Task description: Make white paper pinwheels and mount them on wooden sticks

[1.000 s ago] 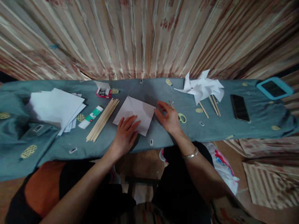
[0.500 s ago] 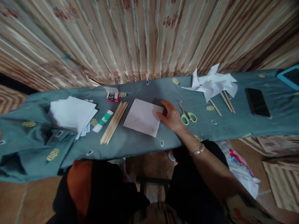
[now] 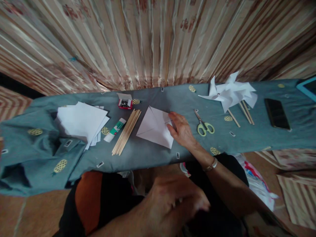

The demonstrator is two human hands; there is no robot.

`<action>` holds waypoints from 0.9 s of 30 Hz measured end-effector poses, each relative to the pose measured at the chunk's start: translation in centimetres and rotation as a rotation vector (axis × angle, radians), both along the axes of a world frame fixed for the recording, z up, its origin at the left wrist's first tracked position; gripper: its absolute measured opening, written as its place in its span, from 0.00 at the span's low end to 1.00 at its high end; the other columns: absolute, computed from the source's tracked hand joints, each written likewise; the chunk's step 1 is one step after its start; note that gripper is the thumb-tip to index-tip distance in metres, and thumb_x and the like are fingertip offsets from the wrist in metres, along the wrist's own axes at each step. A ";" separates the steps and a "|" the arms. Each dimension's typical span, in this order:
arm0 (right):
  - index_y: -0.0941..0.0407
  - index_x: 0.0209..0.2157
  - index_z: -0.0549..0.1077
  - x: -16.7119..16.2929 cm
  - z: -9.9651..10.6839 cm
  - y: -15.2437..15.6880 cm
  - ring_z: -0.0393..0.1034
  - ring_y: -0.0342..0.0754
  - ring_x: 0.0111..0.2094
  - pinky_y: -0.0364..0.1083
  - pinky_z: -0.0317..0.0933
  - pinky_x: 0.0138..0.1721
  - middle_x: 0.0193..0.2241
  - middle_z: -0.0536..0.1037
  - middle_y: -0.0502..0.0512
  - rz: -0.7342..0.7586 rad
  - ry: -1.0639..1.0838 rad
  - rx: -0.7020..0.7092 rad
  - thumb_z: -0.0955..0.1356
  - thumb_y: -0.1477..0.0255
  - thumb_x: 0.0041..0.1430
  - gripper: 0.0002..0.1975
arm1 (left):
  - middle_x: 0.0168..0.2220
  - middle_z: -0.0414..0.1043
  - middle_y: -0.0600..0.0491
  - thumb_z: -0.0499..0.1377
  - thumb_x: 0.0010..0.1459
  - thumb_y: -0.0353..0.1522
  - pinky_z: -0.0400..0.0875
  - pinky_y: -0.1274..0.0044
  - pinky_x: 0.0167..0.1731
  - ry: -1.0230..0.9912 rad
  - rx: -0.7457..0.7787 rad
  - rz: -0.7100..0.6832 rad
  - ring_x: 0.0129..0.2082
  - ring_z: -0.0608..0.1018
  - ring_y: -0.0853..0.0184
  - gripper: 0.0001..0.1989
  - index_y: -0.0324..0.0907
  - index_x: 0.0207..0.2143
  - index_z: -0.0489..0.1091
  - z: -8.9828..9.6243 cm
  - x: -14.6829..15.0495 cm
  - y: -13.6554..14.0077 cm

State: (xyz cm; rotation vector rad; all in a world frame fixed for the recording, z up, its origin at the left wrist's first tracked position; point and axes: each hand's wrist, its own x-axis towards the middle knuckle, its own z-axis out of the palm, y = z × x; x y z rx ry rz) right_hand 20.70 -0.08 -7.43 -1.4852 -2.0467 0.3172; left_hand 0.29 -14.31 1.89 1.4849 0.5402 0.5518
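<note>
A square of white paper (image 3: 155, 128) with lines running in from its corners lies flat on the cloth-covered table. My right hand (image 3: 182, 129) rests on its right corner, thumb apart from the fingers, not gripping it. Low in the view, over my lap, my left hand (image 3: 175, 197) is blurred by motion with its fingers bent; whether it holds anything is unclear. Scissors with green handles (image 3: 205, 128) lie right of my right hand. A bundle of wooden sticks (image 3: 126, 132) sits just left of the paper.
Further left are a glue stick (image 3: 115, 130), a stack of white paper (image 3: 79, 121) and a small red box of metal pins (image 3: 125, 102). To the right, paper pinwheels (image 3: 232, 90) on sticks and a black phone (image 3: 277, 113) lie on the table. A curtain (image 3: 153, 42) hangs behind.
My left hand has come into view at the bottom. My right hand has moved slightly onto the paper's right corner. The whole view has shifted a little.
</note>
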 end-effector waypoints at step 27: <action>0.56 0.62 0.66 -2.6 0.8 -2.0 0.49 0.57 0.70 0.61 0.53 0.65 0.66 0.64 0.61 0.308 -0.201 -0.039 0.60 0.73 0.69 0.22 | 0.62 0.66 0.34 0.52 0.68 0.37 0.56 0.54 0.61 0.884 0.916 0.482 0.62 0.68 0.49 0.24 0.33 0.61 0.62 -7.6 -1.5 8.2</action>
